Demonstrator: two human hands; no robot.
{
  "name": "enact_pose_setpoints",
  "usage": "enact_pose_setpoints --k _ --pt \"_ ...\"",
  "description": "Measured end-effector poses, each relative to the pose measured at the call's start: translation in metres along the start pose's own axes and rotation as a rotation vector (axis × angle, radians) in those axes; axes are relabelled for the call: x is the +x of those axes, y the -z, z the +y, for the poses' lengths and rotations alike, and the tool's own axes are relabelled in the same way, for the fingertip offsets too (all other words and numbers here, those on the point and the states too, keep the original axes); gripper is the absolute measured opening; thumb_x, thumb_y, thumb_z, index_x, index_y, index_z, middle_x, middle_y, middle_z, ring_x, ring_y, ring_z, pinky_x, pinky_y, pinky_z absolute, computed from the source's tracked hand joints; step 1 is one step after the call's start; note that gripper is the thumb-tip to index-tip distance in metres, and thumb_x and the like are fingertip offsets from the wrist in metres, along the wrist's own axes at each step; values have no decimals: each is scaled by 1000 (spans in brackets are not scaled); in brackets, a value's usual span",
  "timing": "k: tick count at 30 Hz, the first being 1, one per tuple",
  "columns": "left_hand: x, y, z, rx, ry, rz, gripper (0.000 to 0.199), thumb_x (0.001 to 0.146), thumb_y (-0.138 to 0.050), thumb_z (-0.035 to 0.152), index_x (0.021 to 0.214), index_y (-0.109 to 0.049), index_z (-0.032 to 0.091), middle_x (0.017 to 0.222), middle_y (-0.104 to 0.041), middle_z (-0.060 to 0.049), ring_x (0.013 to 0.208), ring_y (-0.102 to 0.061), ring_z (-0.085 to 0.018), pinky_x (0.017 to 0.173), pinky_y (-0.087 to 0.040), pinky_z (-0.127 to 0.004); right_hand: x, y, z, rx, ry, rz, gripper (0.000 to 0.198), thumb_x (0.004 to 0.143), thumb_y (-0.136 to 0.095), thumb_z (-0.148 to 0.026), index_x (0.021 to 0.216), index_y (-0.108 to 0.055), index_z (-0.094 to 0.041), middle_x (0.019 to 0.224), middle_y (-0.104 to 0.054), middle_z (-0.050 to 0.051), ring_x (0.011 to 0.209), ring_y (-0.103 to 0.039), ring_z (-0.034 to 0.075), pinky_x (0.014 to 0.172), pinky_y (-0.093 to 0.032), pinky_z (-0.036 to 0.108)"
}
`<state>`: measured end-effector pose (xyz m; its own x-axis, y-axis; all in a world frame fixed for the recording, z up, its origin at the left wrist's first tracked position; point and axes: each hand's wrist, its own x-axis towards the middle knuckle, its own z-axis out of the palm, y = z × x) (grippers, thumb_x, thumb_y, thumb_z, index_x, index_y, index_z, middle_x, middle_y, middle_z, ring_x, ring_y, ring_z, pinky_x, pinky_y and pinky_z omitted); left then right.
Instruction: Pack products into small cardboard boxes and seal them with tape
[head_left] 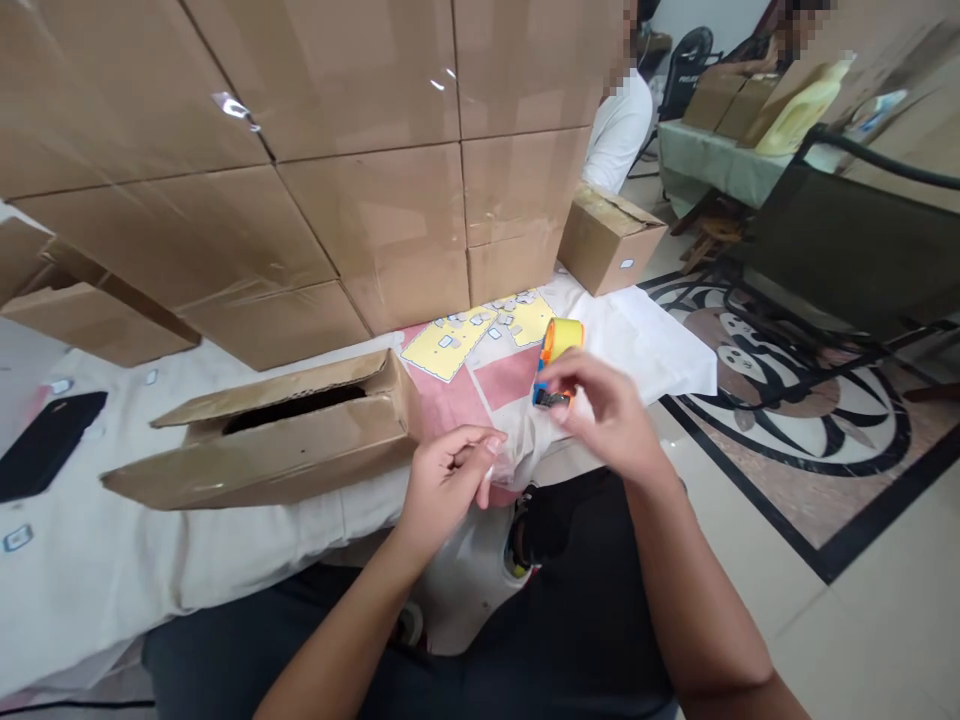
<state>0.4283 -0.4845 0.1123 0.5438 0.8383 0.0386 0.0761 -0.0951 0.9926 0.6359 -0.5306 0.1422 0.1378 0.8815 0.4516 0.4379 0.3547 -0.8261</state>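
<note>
My left hand (454, 475) is closed in a pinch above the table's near edge. Clear film (508, 465), which looks like a strip of tape, shows at its fingertips. A tape dispenser (564, 338) with a yellow roll, orange sides and a blue and black lower part is farther right. Fingers of my right hand (604, 405) curl around its lower part; the hand is slightly blurred and partly covers it. Left of my left hand lies a cardboard box (322, 435) on its side, with a dark gap between its flaps.
Stacked cartons (375, 220) form a wall behind the table. Yellow sheets with small labels (450, 340) lie before it. A small carton (611, 240) stands at the right end, a black phone-like slab (49, 445) at far left. A folding chair (840, 250) and a person's white sleeve (622, 125) are beyond.
</note>
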Motion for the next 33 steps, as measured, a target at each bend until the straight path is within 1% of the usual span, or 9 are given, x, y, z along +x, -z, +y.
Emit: enact_pose_setpoints --k 2,4,9,14,17,25,28,30,33 --pt "-3 3 5 60 -91 11 26 94 -58 36 91 -75 16 41 -52 6 38 -48 -8 46 -41 -20 -9 -17 -37 -91 49 -144 17 80 -71 -21 96 -64 -23 93 -61 4 90 -57 20 82 -46 36" --pt "-8 8 9 135 -189 21 23 95 -57 32 93 -75 18 46 -56 5 40 -52 -9 49 -43 -20 -14 -32 -59 -146 79 -124 21 79 -67 -14 97 -63 -23 94 -61 4 93 -57 21 83 -46 37" --pt "-27 22 22 354 -364 102 21 95 -57 31 92 -75 22 61 -68 2 50 -57 -10 60 -45 -23 -17 -49 -70 -185 138 -78 14 84 -63 -12 93 -62 -22 92 -60 4 91 -58 20 80 -47 36" --pt "-42 48 33 522 -124 130 22 91 -60 37 86 -70 19 59 -66 1 51 -56 -14 52 -34 -25 -18 -59 -92 -241 262 40 8 90 -61 -14 89 -61 -22 88 -58 4 87 -55 19 77 -44 35" --pt "-51 76 40 615 -52 137 24 90 -58 36 74 -67 21 62 -67 0 51 -55 -15 51 -29 -26 -16 -61 -115 -152 186 77 5 90 -64 -19 89 -61 -22 86 -58 3 80 -54 16 72 -43 32" --pt "-60 141 46 612 -219 566 19 91 -57 36 82 -67 23 49 -50 6 50 -48 -13 58 -33 -27 36 -91 -132 -8 69 -210 22 87 -71 -28 106 -60 -25 83 -59 0 72 -56 14 61 -43 28" --pt "-52 154 33 816 -413 731 18 93 -56 33 87 -69 23 70 -68 0 71 -61 -17 76 -40 -33 59 -112 -121 50 98 -351 57 86 -73 -30 136 -47 -33 82 -61 -2 68 -56 15 62 -45 31" --pt "-44 159 23 962 -513 720 18 94 -56 33 98 -71 24 98 -75 -5 96 -66 -23 91 -40 -39 69 -124 -110 63 111 -381 67 86 -73 -31 145 -40 -36 82 -61 -2 67 -55 15 64 -47 33" --pt "-32 162 12 1084 -487 625 33 96 -51 27 125 -65 27 139 -63 -7 132 -53 -30 111 -29 -51 75 -134 -88 46 158 -360 68 88 -70 -30 148 -37 -37 82 -60 -2 71 -55 16 69 -48 35"
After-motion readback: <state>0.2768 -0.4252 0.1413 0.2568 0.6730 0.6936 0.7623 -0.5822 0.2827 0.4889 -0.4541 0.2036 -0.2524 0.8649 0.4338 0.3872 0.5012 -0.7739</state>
